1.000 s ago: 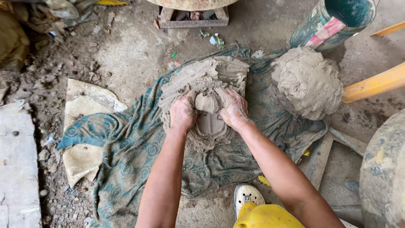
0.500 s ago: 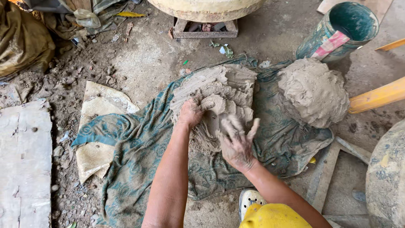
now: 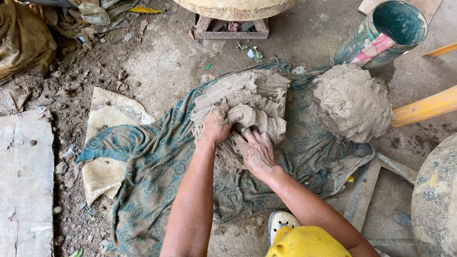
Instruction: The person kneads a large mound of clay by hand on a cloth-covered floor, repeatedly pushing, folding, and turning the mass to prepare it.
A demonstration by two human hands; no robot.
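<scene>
A slab of wet grey clay [image 3: 247, 97] lies spread on a teal patterned cloth [image 3: 152, 176] on the ground. My left hand [image 3: 214, 127] presses into the clay's near left part, fingers dug in. My right hand [image 3: 257, 150] lies flat on the clay just to the right, fingers pushing under a raised lump. Both hands are smeared with clay. A second, rounded mound of clay [image 3: 352, 102] sits on the cloth to the right, apart from both hands.
A teal bucket [image 3: 385, 33] stands at the back right. A yellow handle [image 3: 426, 108] crosses the right edge. A stone slab [image 3: 26, 181] lies left, a beige sack [image 3: 107, 138] under the cloth, a wooden frame [image 3: 231, 29] at the back.
My right hand lifted off the clay with fingers spread, then came down again lower right and pushes into it. The left hand stayed pressed in the clay. The view shifted down slightly.
</scene>
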